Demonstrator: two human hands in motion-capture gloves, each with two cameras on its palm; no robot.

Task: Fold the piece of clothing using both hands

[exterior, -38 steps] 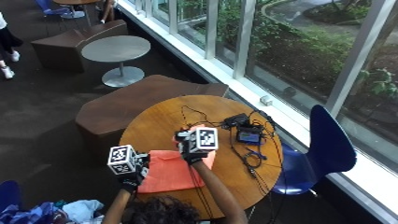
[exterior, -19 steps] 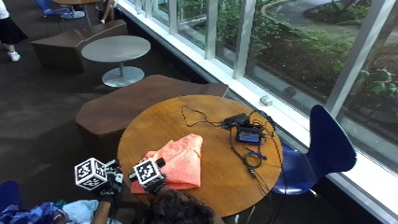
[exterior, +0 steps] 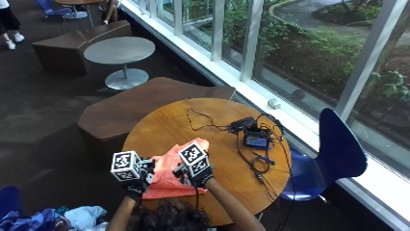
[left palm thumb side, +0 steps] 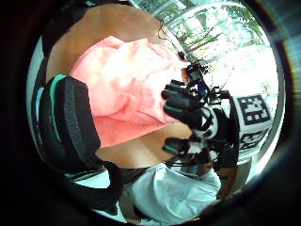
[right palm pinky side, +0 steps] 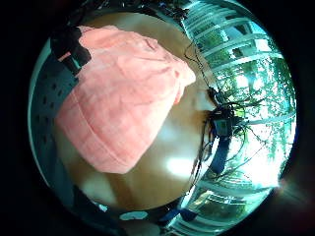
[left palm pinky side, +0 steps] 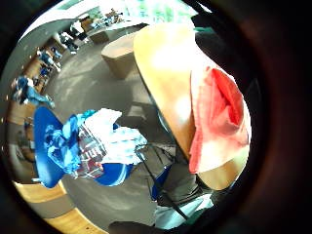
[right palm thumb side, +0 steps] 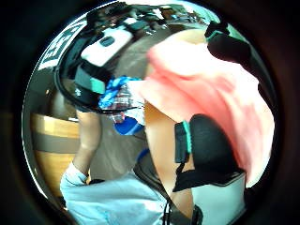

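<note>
A person is sitting at a round wooden desk (exterior: 192, 120) with a salmon-pink piece of clothing (exterior: 168, 169) lying bunched at the near edge, its hem hanging slightly over the rim. The left hand (exterior: 135, 182) is resting at the garment's left side and the right hand (exterior: 198, 173) at its right side, both low on the cloth near the person. In the left thumb-side palm view the right hand's fingers (left palm thumb side: 181, 106) are curling against the cloth's edge and seem to be pinching it; whether the left hand's fingers are gripping the fabric I cannot tell. The garment is already lying in a compact, doubled-over heap, so at least one fold appears to be done, though the layers are looking rumpled and uneven. Judging from this, a further fold and some smoothing are probably remaining. A tangle of cables and a small device (exterior: 256, 140) is sitting well apart, toward the window.
</note>
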